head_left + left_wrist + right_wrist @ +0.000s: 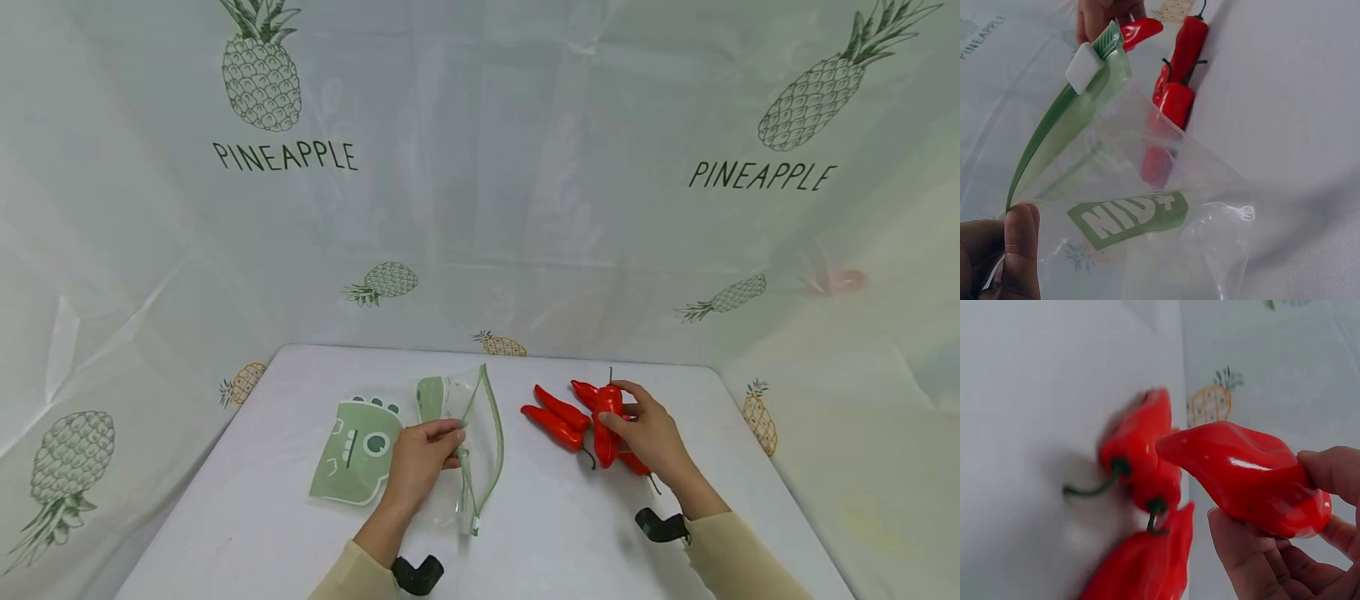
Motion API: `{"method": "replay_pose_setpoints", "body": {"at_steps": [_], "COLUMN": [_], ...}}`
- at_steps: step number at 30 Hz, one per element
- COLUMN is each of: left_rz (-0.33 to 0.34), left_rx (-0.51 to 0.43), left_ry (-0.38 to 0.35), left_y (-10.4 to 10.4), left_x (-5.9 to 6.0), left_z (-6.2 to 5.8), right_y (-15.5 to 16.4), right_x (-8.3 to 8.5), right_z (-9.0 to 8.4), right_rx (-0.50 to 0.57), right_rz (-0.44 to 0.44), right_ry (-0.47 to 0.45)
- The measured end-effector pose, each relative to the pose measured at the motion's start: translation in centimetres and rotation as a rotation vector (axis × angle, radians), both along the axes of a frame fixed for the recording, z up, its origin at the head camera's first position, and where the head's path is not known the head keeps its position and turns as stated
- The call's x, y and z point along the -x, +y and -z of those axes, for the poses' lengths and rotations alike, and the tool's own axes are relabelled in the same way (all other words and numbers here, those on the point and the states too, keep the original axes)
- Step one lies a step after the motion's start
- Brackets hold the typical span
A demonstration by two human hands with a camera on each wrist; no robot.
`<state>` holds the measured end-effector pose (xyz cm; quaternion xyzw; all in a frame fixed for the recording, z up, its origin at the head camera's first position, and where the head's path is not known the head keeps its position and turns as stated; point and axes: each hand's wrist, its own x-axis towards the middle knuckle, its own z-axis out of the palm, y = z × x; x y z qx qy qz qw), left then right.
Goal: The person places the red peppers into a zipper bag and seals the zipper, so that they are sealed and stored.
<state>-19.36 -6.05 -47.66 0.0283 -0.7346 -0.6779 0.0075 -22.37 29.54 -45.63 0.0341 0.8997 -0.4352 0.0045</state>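
My left hand (pixel 420 467) pinches the mouth edge of a clear zip bag (pixel 1222 219) with a green zipper strip. The bag stands with its mouth parted towards the right. In the left wrist view a white slider (pixel 1085 67) sits at one end of the strip, and a green printed label (pixel 1132 219) shows on the bag. My right hand (pixel 654 429) holds a shiny red pepper (pixel 1241 478) between thumb and fingers, raised over the other peppers. Several red peppers with green stems (pixel 553 427) lie on the table left of and below that hand.
A flat green bag with a cartoon face (pixel 341 467) lies on the white table (pixel 540 542), left of my left hand. Behind and beside the table hangs a pale sheet (pixel 510 208) printed with pineapples.
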Motion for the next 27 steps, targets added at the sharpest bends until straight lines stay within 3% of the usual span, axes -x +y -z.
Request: {"method": "replay_pose_setpoints", "body": {"at_steps": [12,27], "left_rz": [-0.005,0.004], "left_rx": [0.014,0.035], "left_ry": [0.006,0.030], "left_y": [0.2,0.7], "left_x": [0.0,0.2], "left_z": [-0.2,-0.2], "right_y": [-5.4,-11.8], "right_x": [-0.8,-1.9], "right_z": [-1.1,-1.6], "right_rx": [0.133,0.215], "right_rz": [-0.081,-0.174], "right_ry": [0.016,-0.023]}}
